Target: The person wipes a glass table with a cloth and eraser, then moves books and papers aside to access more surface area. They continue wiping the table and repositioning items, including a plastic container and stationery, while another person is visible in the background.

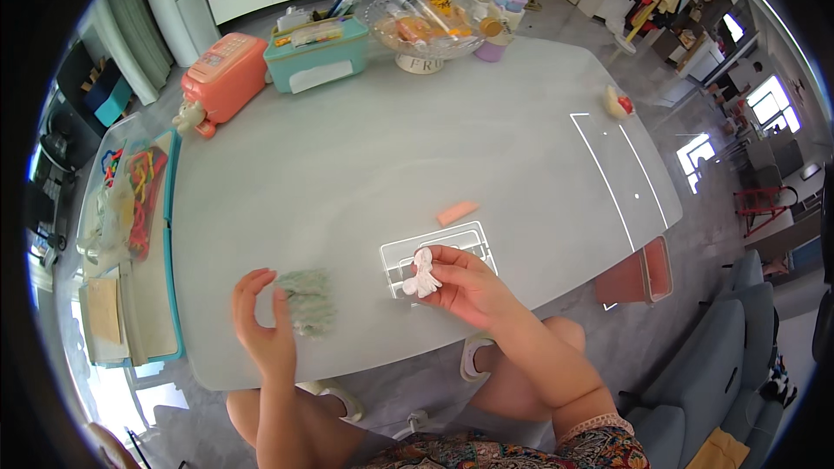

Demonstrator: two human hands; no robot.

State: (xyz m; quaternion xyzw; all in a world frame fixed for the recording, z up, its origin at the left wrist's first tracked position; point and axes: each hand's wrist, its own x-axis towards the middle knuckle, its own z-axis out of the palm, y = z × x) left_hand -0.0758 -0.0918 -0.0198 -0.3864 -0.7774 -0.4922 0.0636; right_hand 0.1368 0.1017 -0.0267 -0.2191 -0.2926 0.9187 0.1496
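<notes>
In my right hand (pixel 466 280) I hold a small white bow-shaped piece (pixel 425 273), pinched between thumb and fingers above the table (pixel 365 169). My left hand (pixel 264 319) is empty, its thumb and fingers apart. Just to its right lies a pale green fluffy piece of fabric (pixel 309 303), partly behind the thumb. Beneath and behind my right hand shows a bright white rectangular outline (pixel 397 254); whether it is a clear tray or a reflection I cannot tell. Beyond that lies a small flat orange-pink strip (pixel 457 213).
Along the far side stand a coral toy case (pixel 228 71), a teal storage box (pixel 319 55) and a filled glass fruit bowl (pixel 417 32). A shell-shaped item (pixel 616 103) sits at the right edge. Left is an open teal-edged case (pixel 153 286); a pink bin (pixel 629 273) stands right.
</notes>
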